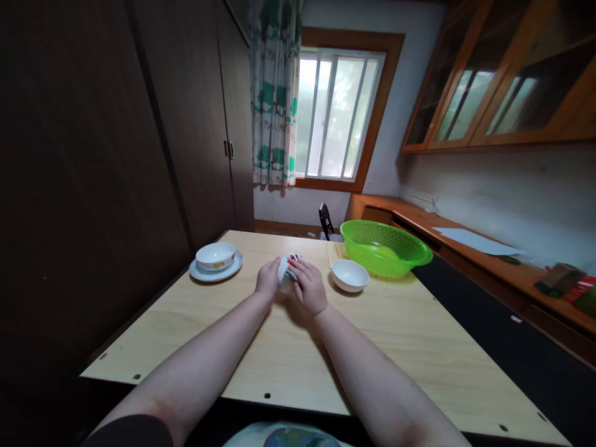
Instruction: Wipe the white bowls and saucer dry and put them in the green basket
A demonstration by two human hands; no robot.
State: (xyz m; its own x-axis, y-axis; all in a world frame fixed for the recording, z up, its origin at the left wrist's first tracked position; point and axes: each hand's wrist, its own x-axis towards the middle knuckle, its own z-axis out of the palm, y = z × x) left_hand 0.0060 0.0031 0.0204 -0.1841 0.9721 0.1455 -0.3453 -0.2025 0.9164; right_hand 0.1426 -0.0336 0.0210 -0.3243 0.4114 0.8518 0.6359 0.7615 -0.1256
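Observation:
My left hand (268, 279) is closed on the left edge of a small white thing with red and dark print (284, 268), held just above the middle of the table. Across its right side lie the fingers of my right hand (309, 286), pressed against it. Both hands cover much of it, so whether it is a bowl or a cloth I cannot tell. To the right, apart from my right hand, stands an upright white bowl (350, 277). A printed white bowl (215, 256) rests on a pale plate (218, 276) at the left.
Behind the white bowl sits a large green plastic basket (386, 248), near thin pale sticks (333, 253) on the light wooden table (279, 360). Beyond the far edge is a dark folding chair (325, 218). A dark wardrobe (186, 124) rises at left; a wooden counter (465, 242) runs along the right.

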